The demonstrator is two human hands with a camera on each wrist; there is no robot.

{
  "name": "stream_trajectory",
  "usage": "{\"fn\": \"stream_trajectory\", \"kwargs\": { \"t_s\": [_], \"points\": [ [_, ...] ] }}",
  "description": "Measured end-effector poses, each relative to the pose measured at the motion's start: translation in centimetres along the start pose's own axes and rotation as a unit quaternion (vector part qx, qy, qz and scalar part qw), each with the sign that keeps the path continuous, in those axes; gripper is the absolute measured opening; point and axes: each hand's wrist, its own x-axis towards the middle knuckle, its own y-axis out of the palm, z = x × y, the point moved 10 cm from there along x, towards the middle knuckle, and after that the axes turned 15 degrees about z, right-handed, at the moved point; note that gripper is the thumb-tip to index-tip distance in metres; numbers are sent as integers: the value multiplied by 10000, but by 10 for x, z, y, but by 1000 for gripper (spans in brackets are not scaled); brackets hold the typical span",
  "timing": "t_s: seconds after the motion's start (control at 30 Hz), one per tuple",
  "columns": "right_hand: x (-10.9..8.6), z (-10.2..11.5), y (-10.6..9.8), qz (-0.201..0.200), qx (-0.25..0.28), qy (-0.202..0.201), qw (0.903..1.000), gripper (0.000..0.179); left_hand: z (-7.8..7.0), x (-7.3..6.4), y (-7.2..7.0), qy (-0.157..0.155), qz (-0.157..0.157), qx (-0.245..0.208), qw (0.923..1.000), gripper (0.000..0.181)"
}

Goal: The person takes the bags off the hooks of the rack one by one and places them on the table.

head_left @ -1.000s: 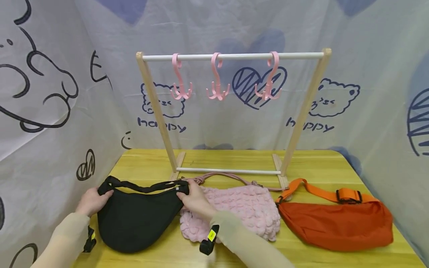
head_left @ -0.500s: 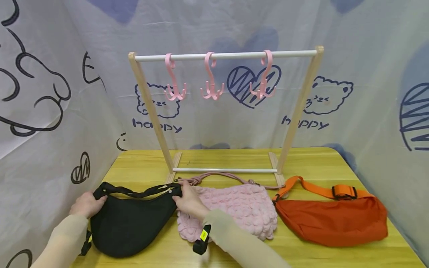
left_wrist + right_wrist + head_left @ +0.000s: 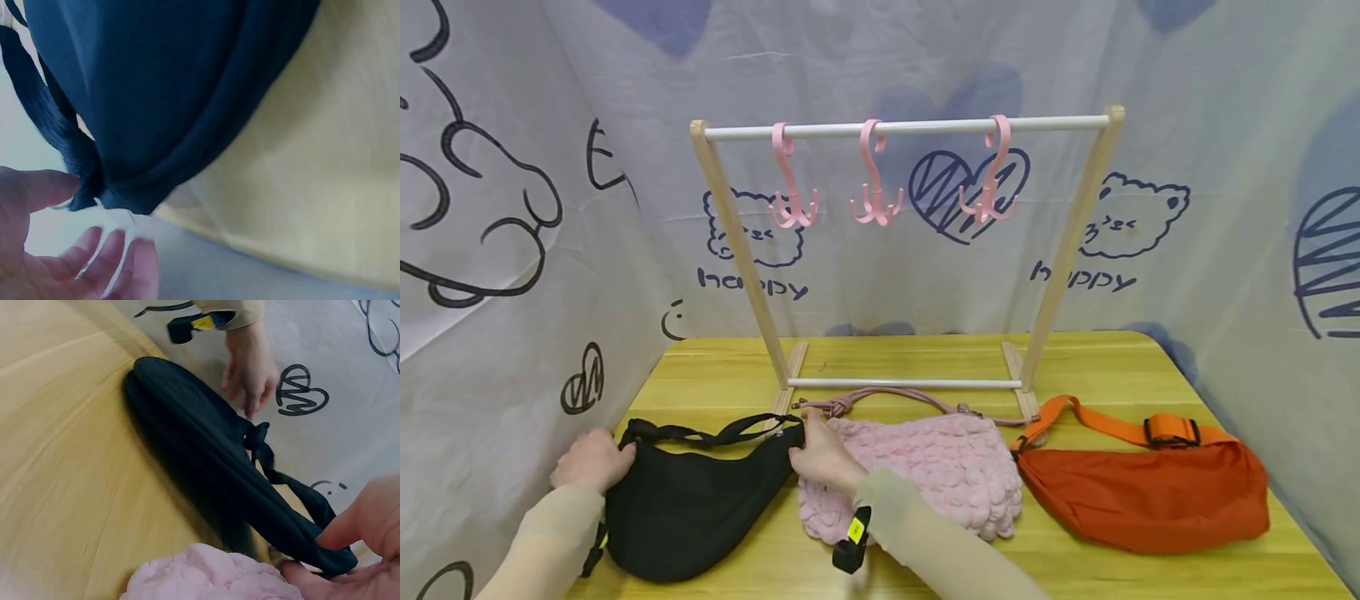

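Observation:
A black shoulder bag (image 3: 688, 504) lies at the left of the table, its strap (image 3: 715, 435) along the top. My right hand (image 3: 827, 457) pinches its right upper corner between thumb and fingers, as the right wrist view shows. At the bag's left upper corner is my left hand (image 3: 592, 461). In the left wrist view its fingers (image 3: 119, 259) are spread off the fabric, with the thumb (image 3: 53, 189) at the strap's end; whether the thumb touches cannot be told. A pink puffy bag (image 3: 917, 467) lies beside and partly behind my right forearm.
An orange-red bag (image 3: 1150, 496) with an orange strap lies at the right. Behind the bags stands a wood-and-white rack (image 3: 1056, 275). Three pink hooks (image 3: 788, 179) hang from its top bar. Printed cloth walls (image 3: 865, 292) enclose the table (image 3: 1097, 358) at the back and sides.
The head view has shifted slightly. The black bag's top edge has sagged and its body looks slacker. My left hand's fingers have come away from the corner; my right hand keeps its pinch.

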Motion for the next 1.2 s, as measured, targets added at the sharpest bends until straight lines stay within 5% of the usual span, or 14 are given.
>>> {"fn": "stream_trajectory", "kwargs": {
  "t_s": [0.2,0.4,0.5,0.67,0.77,0.93,1.2],
  "points": [
    [-7,8,0,123,-600,-164,9980,60,-42,-8,-7,762,-506,274,9954,36],
    [-18,27,3,117,-1791,-637,9817,51,-75,-9,9,1348,141,347,9902,39],
    [-24,37,14,331,-2619,-922,9601,42,-77,-7,18,1312,494,276,9897,43],
    [-31,42,42,834,-3925,-1248,9074,33,-71,-2,30,1229,861,82,9886,45],
    [-32,39,54,1010,-4397,-1212,8842,34,-66,2,37,1168,952,-74,9886,44],
    [-32,34,64,1112,-4764,-1185,8641,35,-58,7,45,1140,1010,-184,9882,47],
    [-29,36,71,959,-5226,-1294,8372,32,-55,16,39,1142,1036,-107,9880,49]
  ]
}}
